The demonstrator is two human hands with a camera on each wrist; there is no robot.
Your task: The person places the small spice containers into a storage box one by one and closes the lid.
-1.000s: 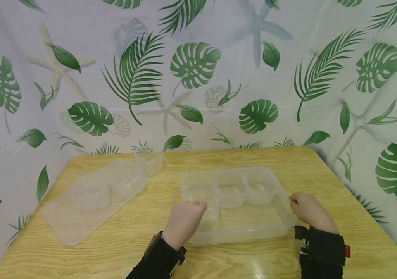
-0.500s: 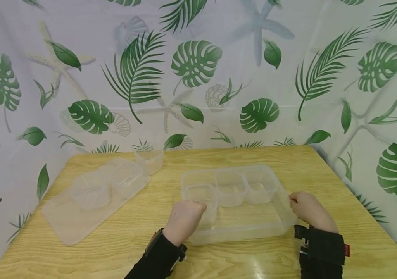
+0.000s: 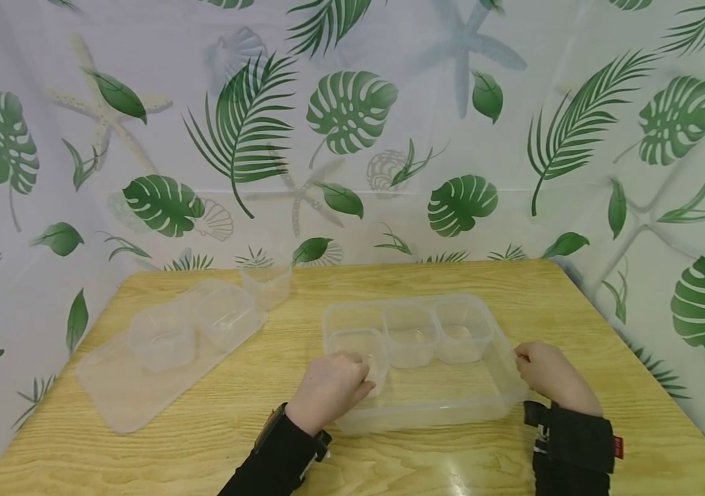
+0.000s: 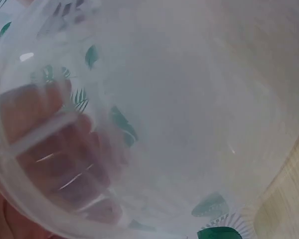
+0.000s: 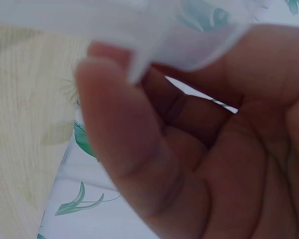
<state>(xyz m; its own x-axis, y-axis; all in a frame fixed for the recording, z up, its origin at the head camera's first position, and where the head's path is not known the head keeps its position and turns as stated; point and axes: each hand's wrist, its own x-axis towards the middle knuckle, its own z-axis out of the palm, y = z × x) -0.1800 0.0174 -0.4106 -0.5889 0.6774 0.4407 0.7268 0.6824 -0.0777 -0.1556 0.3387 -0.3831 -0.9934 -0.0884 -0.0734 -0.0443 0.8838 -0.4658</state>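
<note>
My left hand point(image 3: 331, 388) is gripping a left-side tub point(image 3: 379, 355), my right hand point(image 3: 552, 376) pinching the clear box point(image 3: 436, 412) on the right, seemingly steadying it.

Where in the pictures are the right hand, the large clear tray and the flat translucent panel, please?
Right hand point(image 3: 547, 373): head view, back of the hand.
Large clear tray point(image 3: 421, 416): head view, front wall.
Flat translucent panel point(image 3: 122, 396): head view, bare near end.

We've got our left hand point(image 3: 330, 387) knuckles-up, fingers curled in a grip — our right hand point(image 3: 551, 375) bent inward at the wrist, thumb and fingers pinching — left forearm point(image 3: 272, 455) slanted, right forearm point(image 3: 572, 472) near straight, both black-sleeved.
</note>
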